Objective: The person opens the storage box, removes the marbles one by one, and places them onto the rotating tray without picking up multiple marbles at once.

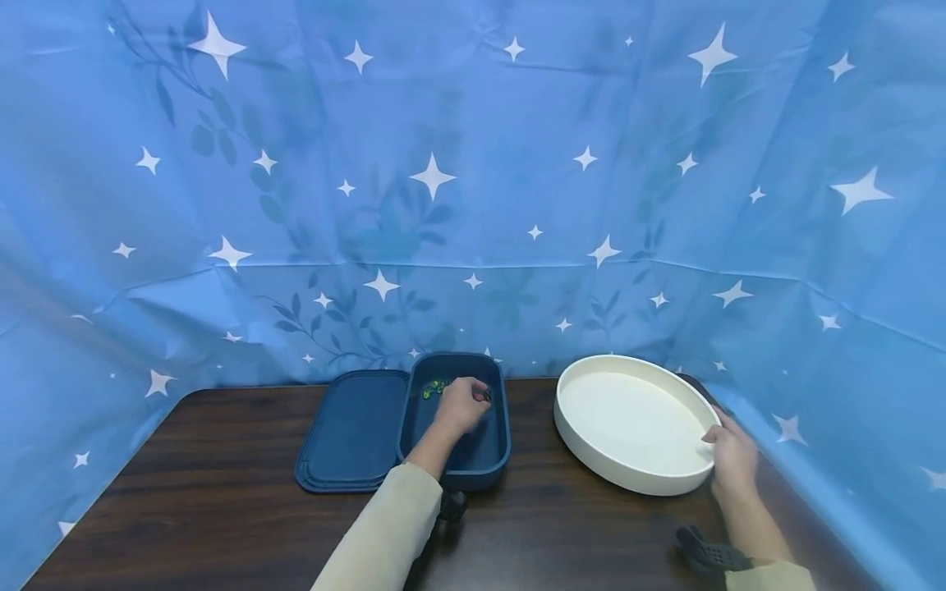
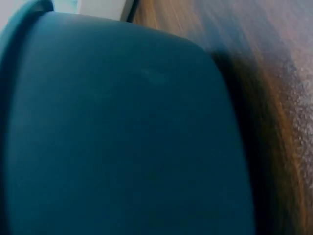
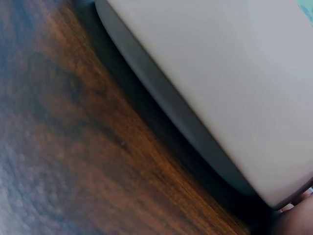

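An open dark blue box (image 1: 493,460) stands mid-table, its lid (image 1: 353,433) lying flat against its left side. My left hand (image 1: 470,399) reaches down into the box's far end, fingers curled beside some small green pieces (image 1: 433,388); what the fingers hold is hidden. My right hand (image 1: 723,447) grips the near right rim of a round white tray (image 1: 628,414), thumb on top of the rim. The left wrist view is filled by the box's blue wall (image 2: 122,137). In the right wrist view the tray's outer wall (image 3: 220,88) rises over the wood, a fingertip (image 3: 298,220) at its edge.
The dark wooden table (image 1: 222,501) is backed on three sides by a blue star-print curtain (image 1: 473,180). Black wrist straps sit on both forearms (image 1: 708,555). The tray reaches close to the table's right edge.
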Available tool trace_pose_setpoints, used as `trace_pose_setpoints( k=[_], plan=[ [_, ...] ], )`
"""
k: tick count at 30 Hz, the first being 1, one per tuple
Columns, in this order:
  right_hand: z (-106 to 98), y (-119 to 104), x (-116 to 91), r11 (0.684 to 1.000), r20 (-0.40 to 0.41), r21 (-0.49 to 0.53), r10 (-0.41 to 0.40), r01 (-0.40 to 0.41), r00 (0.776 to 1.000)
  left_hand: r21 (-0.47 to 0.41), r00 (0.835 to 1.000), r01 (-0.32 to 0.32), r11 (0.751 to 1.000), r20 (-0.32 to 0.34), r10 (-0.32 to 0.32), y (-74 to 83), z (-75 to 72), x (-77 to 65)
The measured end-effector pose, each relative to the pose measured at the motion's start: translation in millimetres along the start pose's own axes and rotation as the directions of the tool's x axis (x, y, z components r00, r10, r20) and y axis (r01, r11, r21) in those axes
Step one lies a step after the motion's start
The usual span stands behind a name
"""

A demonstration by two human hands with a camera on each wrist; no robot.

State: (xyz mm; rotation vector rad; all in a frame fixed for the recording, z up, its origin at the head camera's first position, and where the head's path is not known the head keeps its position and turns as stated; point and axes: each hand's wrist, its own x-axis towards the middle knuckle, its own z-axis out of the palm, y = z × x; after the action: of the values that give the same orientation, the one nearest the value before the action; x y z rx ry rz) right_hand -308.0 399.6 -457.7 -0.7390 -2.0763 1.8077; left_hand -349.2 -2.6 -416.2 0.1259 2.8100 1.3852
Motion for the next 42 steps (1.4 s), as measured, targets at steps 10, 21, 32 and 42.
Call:
trace_pose_setpoints(
  k=[10,21,32,42],
  plan=[
    [-13.6,2.9,6.5,0.989,0.147,-0.144,-0.022,0.043,0.989,0.012,0.999,0.048,0.999,0.000,-0.048,-12.8,8.2,9.6],
    [-6.5,1.2,-0.1,0.975,0.134,-0.208,-0.044,0.072,0.990,0.030,0.998,0.069,0.997,0.005,-0.069,-13.5,10.9,9.9],
    [3.0,-0.6,-4.0,0.971,0.198,-0.222,-0.049,0.094,0.979,0.081,0.999,0.052,0.995,0.013,-0.053,-17.5,12.4,14.1],
    [13.4,0.5,-8.4,0.975,0.234,-0.186,-0.079,0.125,0.969,0.103,0.999,0.036,0.994,0.032,-0.040,-18.4,15.1,14.3]
  ],
)
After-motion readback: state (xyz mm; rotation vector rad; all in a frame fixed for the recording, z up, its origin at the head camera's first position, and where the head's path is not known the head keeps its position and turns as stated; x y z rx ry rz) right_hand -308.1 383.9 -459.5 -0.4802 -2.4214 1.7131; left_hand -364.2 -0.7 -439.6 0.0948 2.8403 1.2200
